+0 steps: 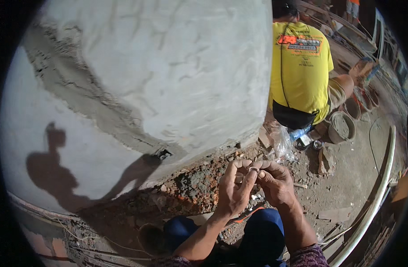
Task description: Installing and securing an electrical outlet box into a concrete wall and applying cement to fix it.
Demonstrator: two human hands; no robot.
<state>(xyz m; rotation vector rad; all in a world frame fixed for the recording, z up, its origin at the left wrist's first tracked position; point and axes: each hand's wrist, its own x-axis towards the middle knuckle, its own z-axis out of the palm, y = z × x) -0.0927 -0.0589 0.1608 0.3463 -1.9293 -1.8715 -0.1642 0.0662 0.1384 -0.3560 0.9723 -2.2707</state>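
In front of me my left hand [237, 191] and my right hand [277, 187] meet, fingers pinched on a small pale ring-shaped piece [253, 170]; its exact kind is unclear. Beyond them is a plastered wall [177, 71] with a rough filled channel [79, 84] running diagonally down to a small hole [164, 153], just up and left of my hands. My head and arm cast a shadow on the plaster. Rubble [192, 184] lies along the foot of the wall, below and behind my hands.
A co-worker in a yellow shirt [301, 75] crouches at the right, beside a bucket of grey mix [339, 127] and plastic bags [281, 147]. A long white pipe [381, 191] curves along the right side. Another person's legs [353, 11] are at the top right.
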